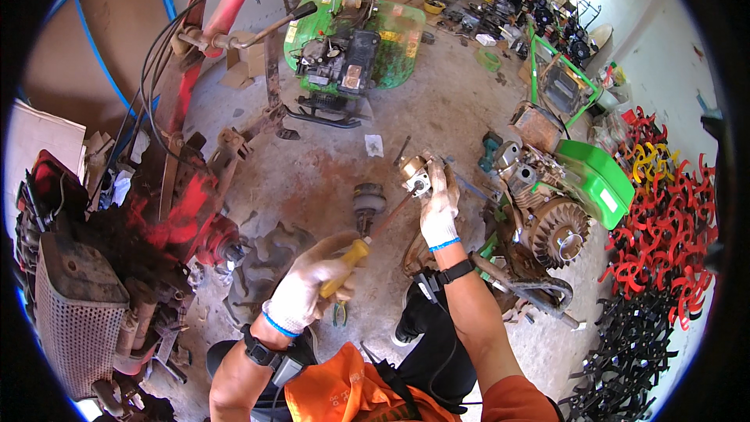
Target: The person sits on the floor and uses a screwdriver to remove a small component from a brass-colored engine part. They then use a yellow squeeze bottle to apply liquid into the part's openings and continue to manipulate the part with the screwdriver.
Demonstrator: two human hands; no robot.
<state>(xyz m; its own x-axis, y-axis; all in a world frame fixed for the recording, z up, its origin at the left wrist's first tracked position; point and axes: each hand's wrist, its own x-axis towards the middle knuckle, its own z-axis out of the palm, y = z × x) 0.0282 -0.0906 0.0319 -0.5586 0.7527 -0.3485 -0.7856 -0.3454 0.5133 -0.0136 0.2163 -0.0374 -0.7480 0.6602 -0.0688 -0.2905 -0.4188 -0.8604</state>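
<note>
My gloved left hand is closed round the yellow handle of a screwdriver. Its thin shaft runs up and to the right, and the tip meets or nearly meets a small metal carburetor. That carburetor is gripped by my gloved right hand, above the floor; the fingers partly cover it. To the right of my right hand lies a partly dismantled engine with a finned flywheel and a green fuel tank. Below the screwdriver, pliers rest on the floor near my left hand.
A teal power tool lies beside the engine. Rusty red machinery and a perforated metal guard crowd the left. A green tiller stands ahead. Red blades and black blades are heaped along the right wall.
</note>
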